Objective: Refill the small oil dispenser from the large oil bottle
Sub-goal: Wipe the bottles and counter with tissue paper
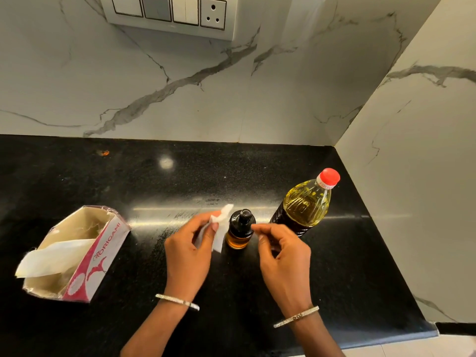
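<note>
Black stone surface (180, 176), seen from above: a person's two hands close in on a small dispenser (240, 229) standing upright near the middle, its black pump top on and amber oil showing in the lower part of the glass.

The left hand (186, 256) is just to the dispenser's left. Its thumb and fingers (206, 235) pinch a crumpled white tissue (221, 222), whose upper edge rises beside the pump top. Whether the tissue touches the glass cannot be told.

The right hand (284, 261) comes in from the right, fingers curled, with forefinger and thumb drawn close together. The forefinger tip lies against or just beside the dispenser's black collar; contact cannot be confirmed, nor whether anything is pinched. The dispenser thus sits between the two sets of fingertips.

Behind the right hand, near the corner, the bottle (305, 204) stands on the surface with its red cap (328, 177) on and yellow oil visible in its upper half. It is close to the dispenser but apart from it.

Well to the left lies an open red-and-white tissue box (103, 253), one sheet (51, 256) hanging out. A bangle circles each wrist. On the marble wall (180, 86) above is a switch panel (167, 11).
</note>
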